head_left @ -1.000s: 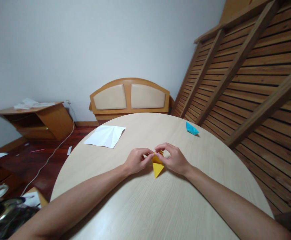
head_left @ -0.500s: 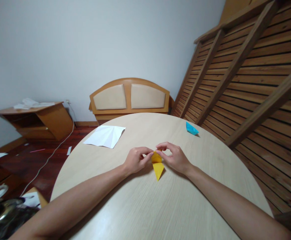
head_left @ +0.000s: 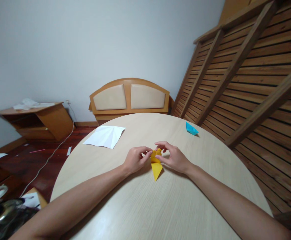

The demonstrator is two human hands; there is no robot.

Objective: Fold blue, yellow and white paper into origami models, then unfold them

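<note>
Two hands pinch a folded yellow paper at mid-table.

On the far left of the round table (head_left: 125,213) lies a creased white sheet (head_left: 105,136). The left hand (head_left: 135,160) and the right hand (head_left: 175,158) each close their fingertips on the upper end of the yellow paper (head_left: 156,165). It is a narrow, glossy wedge: long axis running away from the person, sharp tip toward them, crumpled folds on top. A blue paper boat (head_left: 191,128) sits far right.

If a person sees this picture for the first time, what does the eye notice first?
First, the yellow folded paper at the middle of the round table, pinched between the left hand and the right hand. Then the white sheet far left and the small blue paper piece far right.
</note>
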